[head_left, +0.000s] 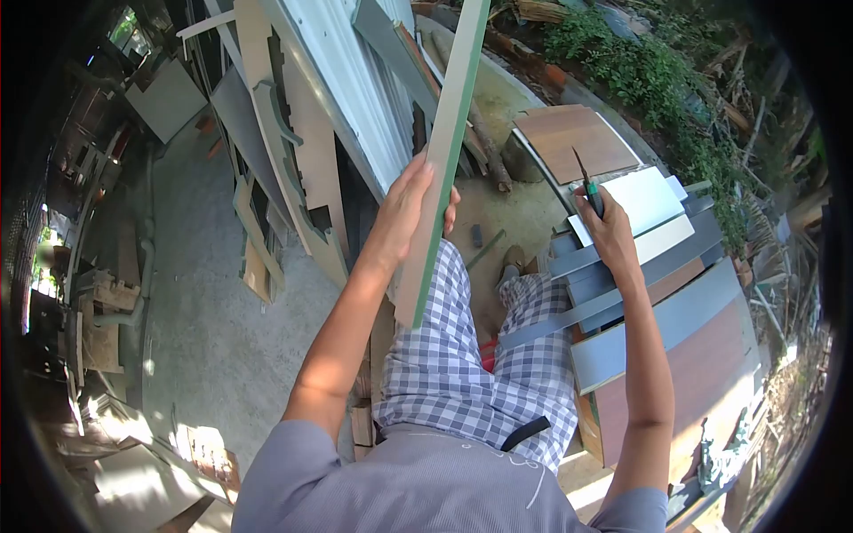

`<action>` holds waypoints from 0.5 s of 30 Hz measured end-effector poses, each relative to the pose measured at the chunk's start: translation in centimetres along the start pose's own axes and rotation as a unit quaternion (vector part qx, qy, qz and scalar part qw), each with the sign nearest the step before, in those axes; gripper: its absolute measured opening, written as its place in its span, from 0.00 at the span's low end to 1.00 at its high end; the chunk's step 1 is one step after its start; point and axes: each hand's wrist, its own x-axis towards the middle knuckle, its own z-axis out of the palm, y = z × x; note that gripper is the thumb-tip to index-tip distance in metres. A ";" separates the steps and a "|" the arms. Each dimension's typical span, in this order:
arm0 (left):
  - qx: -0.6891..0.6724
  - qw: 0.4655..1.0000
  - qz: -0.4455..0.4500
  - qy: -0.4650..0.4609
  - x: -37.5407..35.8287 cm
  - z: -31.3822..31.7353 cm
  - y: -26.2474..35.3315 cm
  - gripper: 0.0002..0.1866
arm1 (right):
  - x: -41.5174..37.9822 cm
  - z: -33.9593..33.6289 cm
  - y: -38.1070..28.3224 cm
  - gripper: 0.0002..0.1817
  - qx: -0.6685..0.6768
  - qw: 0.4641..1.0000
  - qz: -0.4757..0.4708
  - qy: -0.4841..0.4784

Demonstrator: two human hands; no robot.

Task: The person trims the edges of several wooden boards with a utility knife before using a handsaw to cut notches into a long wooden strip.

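Since our left hand point(404, 209) has its grip wrapped around a long narrow board strip point(444, 151) with a green edge, held upright above our lap, we judge it stiff, light and whippy; take hold near mid-length. Our right hand point(609, 235) grips a green-handled screwdriver point(588, 186) closed-fisted over stacked laminate panels point(666, 311).

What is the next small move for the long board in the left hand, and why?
Probably lower the long green-edged board onto the stack of grey and white panels. The left hand holds it raised on edge, while the right hand rests there with a green-handled tool.
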 end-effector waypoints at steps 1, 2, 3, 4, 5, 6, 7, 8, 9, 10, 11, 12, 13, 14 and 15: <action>0.017 1.000 0.006 0.011 1.8 -0.6 -1.2 0.23 | -1.6 0.8 -1.1 0.15 0.008 1.000 -0.007 0.006; 0.015 0.999 0.001 0.040 3.1 -0.1 -1.3 0.22 | -3.1 1.5 -2.0 0.14 0.016 1.000 -0.014 0.015; 0.015 0.998 -0.001 0.063 4.4 0.6 -1.3 0.22 | -4.5 2.2 -2.6 0.15 0.003 1.000 -0.023 -0.014; 0.013 0.998 -0.003 0.066 5.6 0.9 -1.5 0.22 | -6.0 3.4 -2.5 0.17 -0.019 0.996 -0.088 -0.006; -0.019 0.997 -0.003 0.074 6.8 1.3 -1.7 0.22 | -7.1 4.4 -2.4 0.21 -0.040 0.988 -0.151 0.006; -0.050 0.996 -0.005 0.080 7.5 1.6 -2.0 0.22 | -8.1 5.0 -2.9 0.24 -0.057 0.981 -0.186 -0.006; -0.048 0.996 -0.013 0.077 7.8 2.0 -2.1 0.22 | -8.9 5.5 -3.3 0.27 -0.074 0.973 -0.218 -0.018; -0.059 0.995 -0.012 0.073 8.1 2.4 -2.2 0.22 | -9.2 6.1 -3.3 0.28 -0.078 0.967 -0.244 -0.021; -0.071 0.995 -0.010 0.070 8.3 2.8 -2.2 0.22 | -9.4 6.4 -3.4 0.28 -0.078 0.968 -0.237 -0.020; -0.071 0.995 -0.016 0.067 8.4 3.0 -2.2 0.22 | -9.5 6.7 -3.6 0.27 -0.070 0.965 -0.253 -0.016; -0.078 0.995 -0.014 0.057 8.4 3.2 -2.2 0.22 | -9.5 6.9 -3.7 0.27 -0.063 0.961 -0.270 -0.013; -0.087 0.995 -0.010 0.048 8.3 3.2 -2.3 0.22 | -9.5 7.1 -3.7 0.28 -0.068 0.958 -0.279 -0.005; -0.087 0.995 -0.013 0.048 8.3 3.3 -2.3 0.22 | -9.4 7.1 -3.6 0.28 -0.068 0.959 -0.276 -0.006; -0.081 0.995 -0.012 0.052 8.2 3.4 -2.3 0.22 | -9.4 7.0 -3.6 0.28 -0.085 0.956 -0.282 -0.009; -0.075 0.996 -0.011 0.055 8.1 3.4 -2.4 0.22 | -9.4 7.0 -3.6 0.28 -0.102 0.952 -0.288 -0.011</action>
